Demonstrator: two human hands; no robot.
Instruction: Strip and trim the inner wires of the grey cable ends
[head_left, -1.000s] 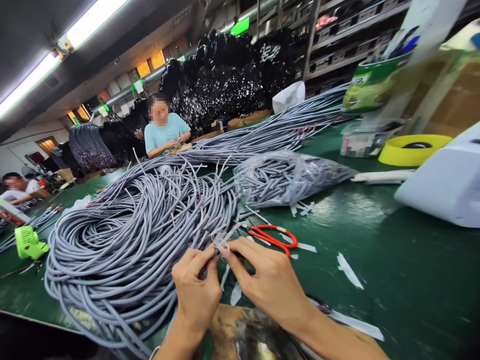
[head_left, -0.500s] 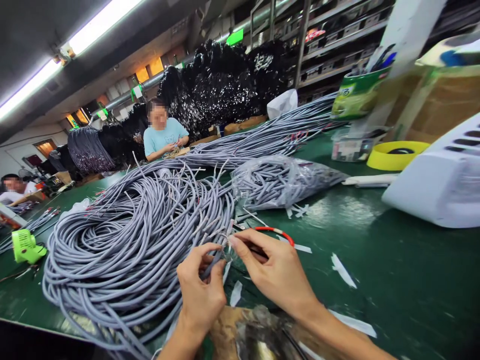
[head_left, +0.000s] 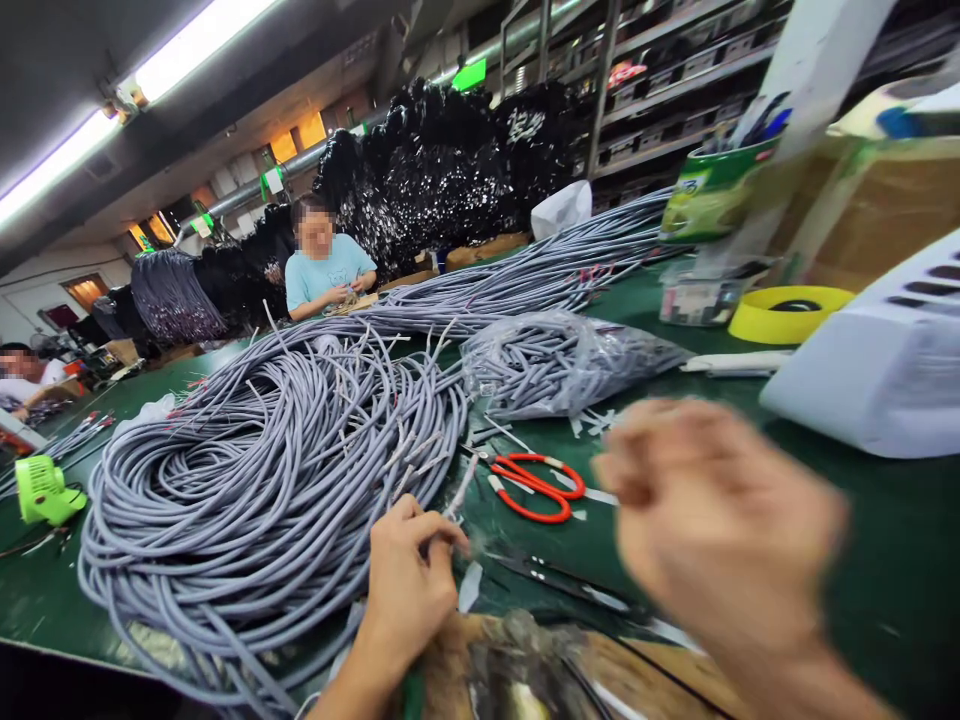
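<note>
Cable lies mostly hidden, clamped in the left hand, the right hand too blurred to tell.

Head view, forward (and down).

Bright light is shed by ceiling tubes; sharp glints are thrown back by the black heap; the right hand is smeared by motion blur.

Right hand blurred, its grip unclear, white casing cut off at right
</note>
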